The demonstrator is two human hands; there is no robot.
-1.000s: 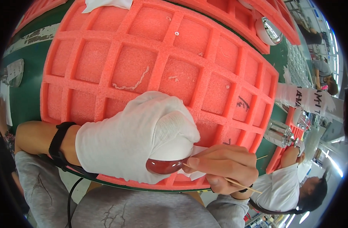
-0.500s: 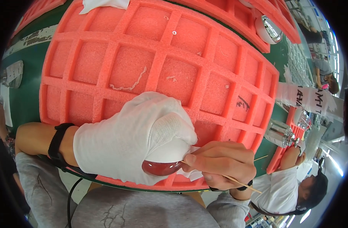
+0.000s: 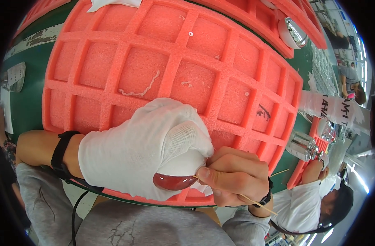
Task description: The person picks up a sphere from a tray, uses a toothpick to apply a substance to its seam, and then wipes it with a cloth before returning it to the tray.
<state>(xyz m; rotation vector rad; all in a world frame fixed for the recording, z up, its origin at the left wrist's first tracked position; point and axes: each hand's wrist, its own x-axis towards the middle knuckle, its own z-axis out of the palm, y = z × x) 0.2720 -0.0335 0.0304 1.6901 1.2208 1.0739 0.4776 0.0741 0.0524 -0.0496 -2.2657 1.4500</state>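
Note:
My left hand [image 3: 130, 151], in a white glove, is closed around a rounded piece with a white body [image 3: 183, 163] and a glossy dark red end [image 3: 173, 183]. That end points toward me; the glove hides much of the piece. Bare, my right hand [image 3: 240, 174] pinches a thin wooden stick [image 3: 259, 203] between thumb and fingers. Its tip meets the right side of the red end, near where red borders white. Both hands are over the near edge of a pink foam tray [image 3: 171, 67] divided into square pockets. White scraps lie in some pockets.
A silver-and-white dome [image 3: 296, 33] rests by another pink tray at the far right. To the right are a clear faceted vessel [image 3: 304, 146] and a wrapped bundle [image 3: 327, 105]. A co-worker [image 3: 300, 205] sits at right. Another clear vessel [image 3: 16, 78] stands on the green table at left.
My right hand has turned slightly and shifted left, and the stick's rear end has swung down and left. The left hand and the red-ended piece stay nearly still.

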